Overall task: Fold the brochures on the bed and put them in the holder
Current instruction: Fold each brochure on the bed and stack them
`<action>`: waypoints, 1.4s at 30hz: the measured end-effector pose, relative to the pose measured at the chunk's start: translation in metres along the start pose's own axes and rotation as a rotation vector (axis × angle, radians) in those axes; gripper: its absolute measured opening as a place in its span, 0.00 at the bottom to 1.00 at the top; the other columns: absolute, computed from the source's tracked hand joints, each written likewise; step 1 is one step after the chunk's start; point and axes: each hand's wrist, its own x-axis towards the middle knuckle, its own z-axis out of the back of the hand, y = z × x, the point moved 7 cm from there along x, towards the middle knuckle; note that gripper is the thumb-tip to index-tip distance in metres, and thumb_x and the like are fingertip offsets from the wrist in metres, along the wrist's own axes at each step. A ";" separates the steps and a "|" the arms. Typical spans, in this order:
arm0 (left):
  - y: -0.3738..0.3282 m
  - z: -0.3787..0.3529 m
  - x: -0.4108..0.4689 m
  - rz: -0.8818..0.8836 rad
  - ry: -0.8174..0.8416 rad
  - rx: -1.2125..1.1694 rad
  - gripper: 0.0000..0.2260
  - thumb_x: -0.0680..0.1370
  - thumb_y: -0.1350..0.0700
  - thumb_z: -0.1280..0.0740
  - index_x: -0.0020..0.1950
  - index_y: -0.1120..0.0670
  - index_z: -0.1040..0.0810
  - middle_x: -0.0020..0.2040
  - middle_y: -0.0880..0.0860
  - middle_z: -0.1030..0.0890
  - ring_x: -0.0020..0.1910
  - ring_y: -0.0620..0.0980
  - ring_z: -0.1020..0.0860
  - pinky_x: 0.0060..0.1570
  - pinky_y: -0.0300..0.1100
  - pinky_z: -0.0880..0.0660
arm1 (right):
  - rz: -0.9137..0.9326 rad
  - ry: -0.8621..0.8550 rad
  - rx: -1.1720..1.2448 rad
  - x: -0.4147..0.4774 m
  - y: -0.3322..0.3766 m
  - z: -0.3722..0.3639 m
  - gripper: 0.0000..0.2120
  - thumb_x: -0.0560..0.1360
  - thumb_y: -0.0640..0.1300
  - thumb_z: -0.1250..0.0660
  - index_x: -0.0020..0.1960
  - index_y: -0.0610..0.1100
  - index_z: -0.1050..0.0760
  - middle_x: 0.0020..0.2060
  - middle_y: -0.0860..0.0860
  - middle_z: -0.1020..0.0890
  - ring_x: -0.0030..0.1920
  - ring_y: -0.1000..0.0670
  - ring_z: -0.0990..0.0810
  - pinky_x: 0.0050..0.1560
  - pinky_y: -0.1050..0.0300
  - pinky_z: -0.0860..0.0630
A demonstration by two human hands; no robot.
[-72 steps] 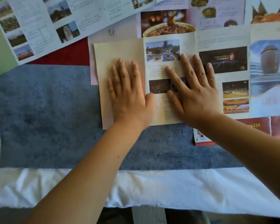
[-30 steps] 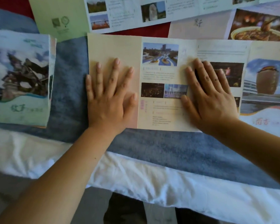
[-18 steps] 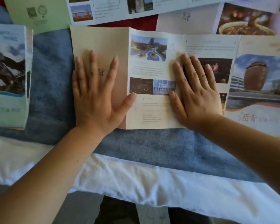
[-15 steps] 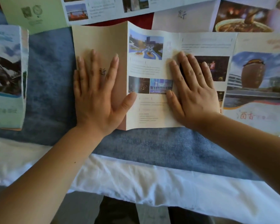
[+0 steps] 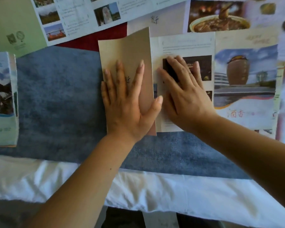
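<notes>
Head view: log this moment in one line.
step: fold brochure | left hand: flat on folded-over tan panel | right hand: flat on inner page

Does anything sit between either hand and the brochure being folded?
Nothing visible does. The left hand lies flat on the tan folded-over panel of the brochure, and the right hand presses the printed panel beside it, both directly on the paper.

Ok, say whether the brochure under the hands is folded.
Partly: the left hand presses the brochure's tan end panel over; panels beyond the right hand lie spread.
</notes>
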 end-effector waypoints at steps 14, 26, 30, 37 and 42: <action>-0.007 -0.008 0.003 0.001 -0.050 0.102 0.39 0.78 0.28 0.48 0.85 0.44 0.51 0.85 0.60 0.53 0.83 0.65 0.55 0.79 0.66 0.54 | -0.220 -0.053 -0.184 -0.050 -0.090 0.026 0.29 0.85 0.61 0.52 0.84 0.57 0.50 0.84 0.44 0.51 0.83 0.35 0.56 0.81 0.34 0.59; -0.068 -0.017 0.003 -0.017 -0.076 0.003 0.38 0.78 0.32 0.42 0.84 0.47 0.45 0.84 0.62 0.51 0.82 0.67 0.52 0.80 0.63 0.53 | -0.228 -0.073 -0.086 -0.054 -0.099 0.028 0.30 0.86 0.58 0.49 0.84 0.50 0.46 0.84 0.46 0.47 0.84 0.41 0.52 0.83 0.43 0.55; -0.075 -0.023 0.005 -0.001 -0.063 0.026 0.38 0.78 0.31 0.43 0.84 0.45 0.45 0.84 0.61 0.52 0.82 0.67 0.52 0.80 0.63 0.52 | -0.314 -0.107 -0.131 -0.069 -0.128 0.044 0.30 0.86 0.58 0.50 0.85 0.48 0.47 0.84 0.43 0.48 0.84 0.42 0.51 0.83 0.45 0.54; -0.094 -0.030 0.002 -0.051 -0.068 0.055 0.37 0.78 0.31 0.43 0.84 0.45 0.44 0.84 0.61 0.51 0.82 0.67 0.52 0.80 0.62 0.52 | -0.313 -0.133 -0.184 -0.087 -0.149 0.036 0.30 0.86 0.60 0.53 0.85 0.52 0.51 0.84 0.41 0.50 0.84 0.40 0.53 0.82 0.42 0.56; -0.106 -0.035 0.003 -0.047 -0.071 0.082 0.38 0.78 0.31 0.42 0.84 0.45 0.44 0.84 0.61 0.51 0.82 0.68 0.53 0.80 0.62 0.52 | -0.309 -0.168 -0.188 -0.087 -0.150 0.035 0.30 0.86 0.60 0.53 0.85 0.51 0.50 0.83 0.40 0.49 0.83 0.39 0.52 0.82 0.40 0.54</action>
